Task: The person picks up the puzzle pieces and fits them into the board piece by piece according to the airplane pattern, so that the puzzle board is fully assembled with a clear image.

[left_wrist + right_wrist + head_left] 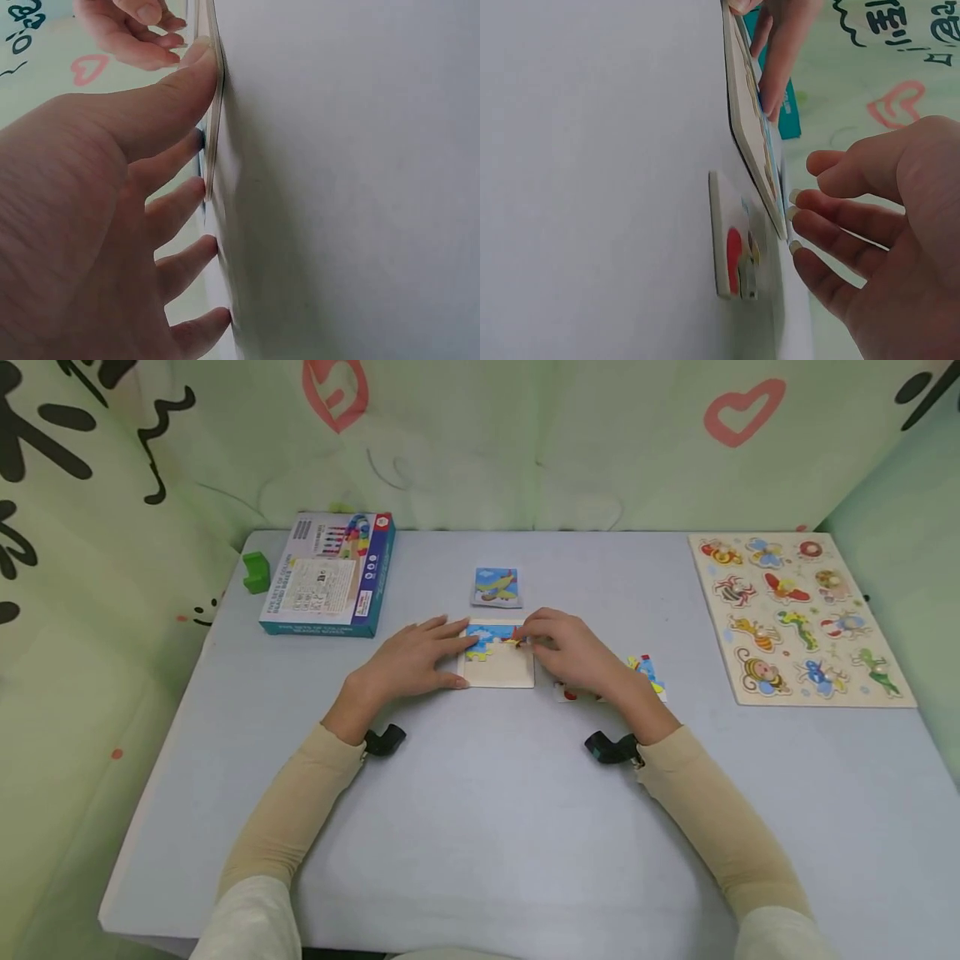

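A small wooden puzzle tray lies at the table's middle, with blue and yellow pieces set along its top. My left hand lies flat at the tray's left edge. Its thumb and straight fingers press against the tray's rim. My right hand reaches over the tray's top right corner, and its fingertips touch the tray's edge. No piece shows between them. A loose piece with red on it lies beside the tray under my right palm. Another blue and yellow piece lies further right.
A picture card of a yellow plane lies just behind the tray. A teal box and a green block sit at the back left. A large animal peg board fills the right side. Green patterned cloth surrounds the table.
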`<action>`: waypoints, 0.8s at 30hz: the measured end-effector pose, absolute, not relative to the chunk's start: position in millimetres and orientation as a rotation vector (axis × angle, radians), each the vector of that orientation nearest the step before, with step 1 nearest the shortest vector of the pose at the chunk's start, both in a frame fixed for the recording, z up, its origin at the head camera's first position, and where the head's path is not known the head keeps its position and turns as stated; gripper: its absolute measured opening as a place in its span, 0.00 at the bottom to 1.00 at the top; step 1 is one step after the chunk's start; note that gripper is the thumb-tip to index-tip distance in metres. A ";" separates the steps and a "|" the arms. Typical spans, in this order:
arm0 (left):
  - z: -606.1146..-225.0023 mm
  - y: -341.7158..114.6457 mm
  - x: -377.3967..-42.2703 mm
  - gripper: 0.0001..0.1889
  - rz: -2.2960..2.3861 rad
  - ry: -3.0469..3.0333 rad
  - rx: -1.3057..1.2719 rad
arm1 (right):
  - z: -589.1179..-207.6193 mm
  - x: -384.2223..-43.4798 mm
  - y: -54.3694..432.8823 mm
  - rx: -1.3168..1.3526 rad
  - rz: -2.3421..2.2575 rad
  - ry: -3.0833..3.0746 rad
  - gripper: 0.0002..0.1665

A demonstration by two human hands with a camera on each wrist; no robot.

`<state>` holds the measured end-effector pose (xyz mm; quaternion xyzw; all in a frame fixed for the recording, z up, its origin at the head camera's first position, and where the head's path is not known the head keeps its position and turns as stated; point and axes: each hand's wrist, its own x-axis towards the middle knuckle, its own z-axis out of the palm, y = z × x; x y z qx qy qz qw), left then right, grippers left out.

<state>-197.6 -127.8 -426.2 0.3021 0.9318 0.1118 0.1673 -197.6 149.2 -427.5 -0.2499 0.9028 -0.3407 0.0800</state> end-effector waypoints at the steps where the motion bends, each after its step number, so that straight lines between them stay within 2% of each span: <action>1: -427.0 -127.5 -197.3 0.40 0.312 2.653 0.857 | -426.4 -196.1 152.9 -0.735 -1.028 2.705 0.19; 24: -428.0 -125.9 -194.5 0.38 0.325 2.642 0.918 | -427.0 -183.2 221.1 -0.479 -0.929 2.779 0.16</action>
